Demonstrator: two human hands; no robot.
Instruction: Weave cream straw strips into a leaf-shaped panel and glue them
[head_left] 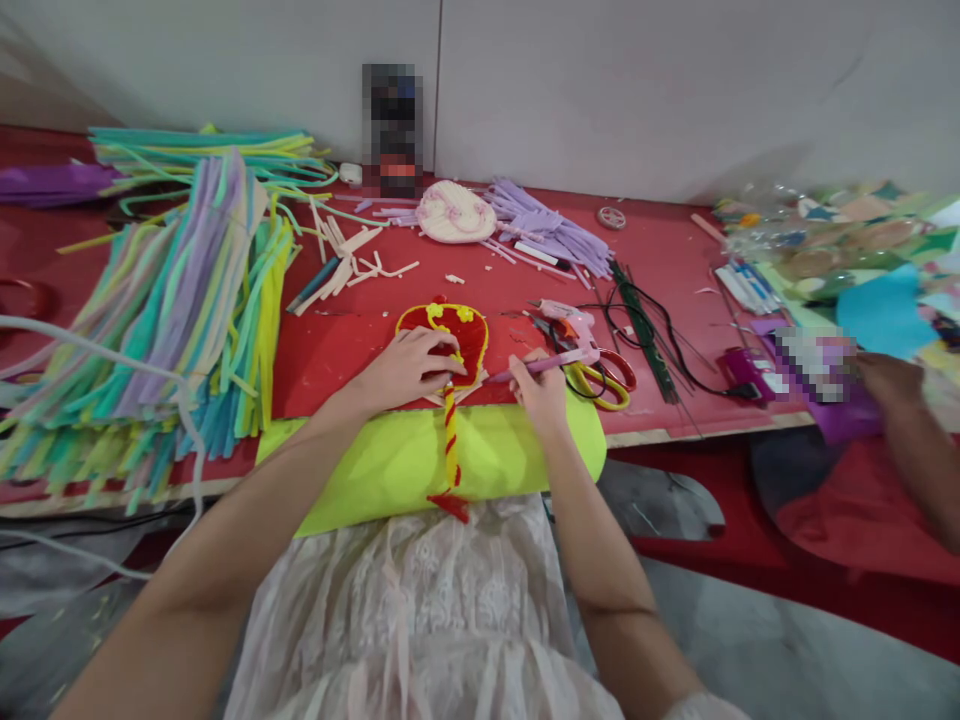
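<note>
A red fuzzy heart-shaped ornament (471, 345) with a yellow edge and small yellow flowers lies at the table's front. My left hand (412, 365) reaches over its left side, fingers bent and closed on its lower part. From its tip a twisted yellow-and-red cord (451, 440) hangs down, ending in a red tassel (451, 507). Just right of the heart, my right hand (538, 388) grips a slim purple pen-like tool (551, 362), its tip pointing at the heart's lower edge. Bright yellow-green sheet material (375, 465) drapes over the table edge beneath both forearms.
Bundled pastel pipe cleaners (180, 290) cover the left. A pink glue gun (574, 325) and yellow-handled scissors (604, 385) lie right of my hand. Behind sit a pale round fuzzy piece (455, 212) and purple stems (559, 235). Another person's hand (892, 385) holds a blurred object at far right.
</note>
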